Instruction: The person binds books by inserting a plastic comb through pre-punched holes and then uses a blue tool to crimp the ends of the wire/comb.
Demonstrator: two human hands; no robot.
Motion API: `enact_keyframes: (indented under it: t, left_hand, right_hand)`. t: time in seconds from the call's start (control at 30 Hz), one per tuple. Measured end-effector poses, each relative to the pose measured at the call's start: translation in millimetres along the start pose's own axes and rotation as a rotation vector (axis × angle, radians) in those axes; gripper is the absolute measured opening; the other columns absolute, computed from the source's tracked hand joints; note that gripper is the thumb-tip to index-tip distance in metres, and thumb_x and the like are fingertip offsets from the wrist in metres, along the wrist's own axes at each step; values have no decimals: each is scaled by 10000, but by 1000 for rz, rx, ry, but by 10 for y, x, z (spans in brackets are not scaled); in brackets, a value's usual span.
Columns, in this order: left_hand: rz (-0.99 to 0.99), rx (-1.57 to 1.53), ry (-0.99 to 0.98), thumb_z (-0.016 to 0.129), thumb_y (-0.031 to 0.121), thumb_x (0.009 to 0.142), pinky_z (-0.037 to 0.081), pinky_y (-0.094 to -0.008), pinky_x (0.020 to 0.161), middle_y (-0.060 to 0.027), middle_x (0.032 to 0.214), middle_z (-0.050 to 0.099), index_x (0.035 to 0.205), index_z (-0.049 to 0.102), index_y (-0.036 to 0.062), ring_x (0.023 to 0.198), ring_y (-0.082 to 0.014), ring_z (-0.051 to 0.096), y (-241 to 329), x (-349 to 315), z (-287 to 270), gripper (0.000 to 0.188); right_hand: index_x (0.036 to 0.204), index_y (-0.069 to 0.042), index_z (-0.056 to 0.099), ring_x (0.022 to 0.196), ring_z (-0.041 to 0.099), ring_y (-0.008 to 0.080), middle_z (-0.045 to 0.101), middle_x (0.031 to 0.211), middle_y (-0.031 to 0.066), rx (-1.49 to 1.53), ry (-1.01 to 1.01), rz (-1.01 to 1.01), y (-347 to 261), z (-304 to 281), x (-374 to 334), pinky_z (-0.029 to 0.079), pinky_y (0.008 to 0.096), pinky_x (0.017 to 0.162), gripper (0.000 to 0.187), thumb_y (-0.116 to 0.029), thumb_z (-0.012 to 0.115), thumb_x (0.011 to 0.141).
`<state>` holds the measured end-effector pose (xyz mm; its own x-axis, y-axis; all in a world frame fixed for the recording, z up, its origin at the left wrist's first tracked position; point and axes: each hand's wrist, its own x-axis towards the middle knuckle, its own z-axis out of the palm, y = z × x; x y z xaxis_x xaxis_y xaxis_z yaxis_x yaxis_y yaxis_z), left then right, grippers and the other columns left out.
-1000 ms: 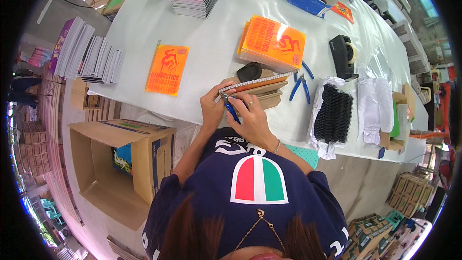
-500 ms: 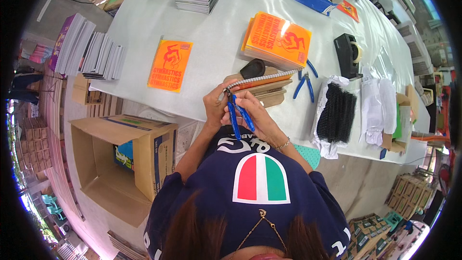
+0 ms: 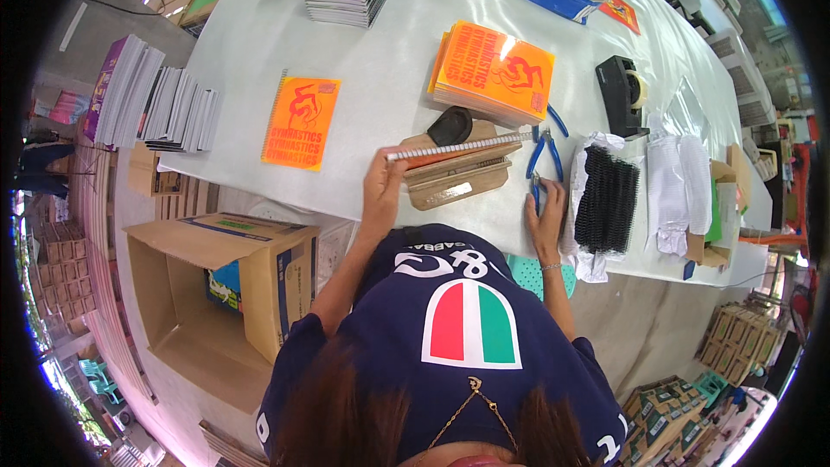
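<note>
Glossy white tabletop (image 3: 380,52) bears a wooden holder (image 3: 432,197); along its far edge a spiral-bound notebook (image 3: 458,147) stands spine-up, left end pinched by the left hand (image 3: 381,190). Right of the holder, the outstretched right hand (image 3: 545,220) partly hides blue pliers (image 3: 537,197); whether its fingers grip, I cannot tell.

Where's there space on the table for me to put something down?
The white table has bare room between the lone orange notebook and the orange notebook stack, and more left of that lone notebook. It's crowded around and beyond the right hand: blue pliers, black coils and a tape dispenser sit close together.
</note>
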<state>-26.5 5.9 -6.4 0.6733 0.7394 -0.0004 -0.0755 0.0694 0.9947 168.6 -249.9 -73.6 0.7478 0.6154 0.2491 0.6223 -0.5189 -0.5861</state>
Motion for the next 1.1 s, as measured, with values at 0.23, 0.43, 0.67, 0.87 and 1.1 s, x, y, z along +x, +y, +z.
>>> enact_keyframes:
  t: [0.23,0.43,0.67,0.87,1.1]
  left_hand:
    - [335,277,233,455,165,944,350,-270,851,-17,898,510,1020,545,50,855,-125,472,1014,622,-599,165]
    - [578,1010,66,499,138,847,354,-390,850,-85,864,572,944,605,79,838,-236,533,990,1387,-962,155]
    - [156,1397,216,532,263,916,194,-641,1109,-93,1380,442,1279,565,203,1294,-321,434,-326,1276,-1831,370]
    - [-122,1353,419,572,466,920,305,-623,1043,-146,1402,409,1402,477,269,1310,-397,376,-772,791,-2409,530]
    - [-94,1325,451,528,451,956,431,-497,956,-162,1236,511,1410,491,274,1093,-367,514,-816,963,-2499,488]
  right_hand:
    - [1252,4,503,1148,471,369,487,1227,206,-86,45,42,43,100,-49,354,458,999,396,-109,602,885]
    - [1245,5,505,1149,467,379,490,1215,205,-90,55,3,89,125,-48,348,461,1008,394,-104,605,879]
    - [1228,13,513,1152,467,382,492,1210,204,-83,47,-1,73,111,-39,349,463,1009,379,-107,605,882]
    - [1223,12,517,1162,458,376,495,1210,197,-94,41,12,51,113,-51,346,462,1009,373,-120,606,886]
    - [1226,15,510,1174,444,380,484,1217,208,-116,52,-11,95,126,-61,330,466,1026,377,-123,605,888]
